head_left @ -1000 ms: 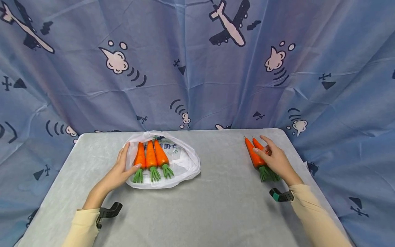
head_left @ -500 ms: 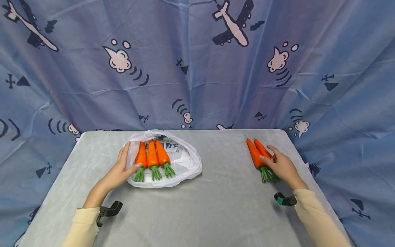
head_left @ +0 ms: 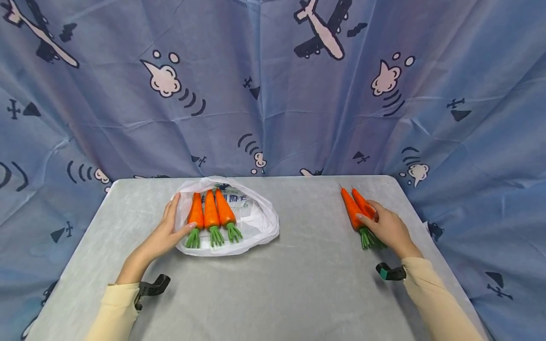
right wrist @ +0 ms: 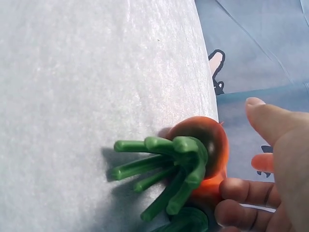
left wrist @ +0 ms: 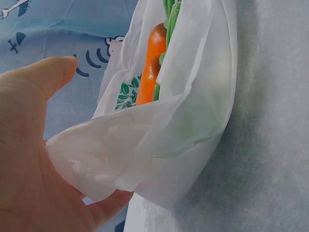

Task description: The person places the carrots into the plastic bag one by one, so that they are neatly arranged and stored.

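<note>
A white plastic bag (head_left: 270,222) lies with its mouth spread on the left of the table. Inside are three orange carrots with green tops: a left carrot (head_left: 196,210), a middle carrot (head_left: 211,213) and a right carrot (head_left: 225,208). My left hand (head_left: 159,239) rests against the bag's left side, thumb stretched over the opening, fingers outside the plastic (left wrist: 111,154). On the right lie two more carrots, side by side. My right hand (head_left: 390,229) reaches over the outer carrot (head_left: 361,201); its fingers are beside the orange body (right wrist: 212,186), while the thumb stands apart. The inner carrot (head_left: 350,206) lies to its left.
The grey-white table (head_left: 298,284) has rounded far corners. A blue curtain (head_left: 277,94) printed with planes hangs right behind its far edge and along both sides. Black straps circle both wrists, including the left strap (head_left: 154,286).
My right hand first shifts right from above the two carrots, then comes down slightly left onto the outer one. My left hand and the bag hold their place; the view shifts slightly.
</note>
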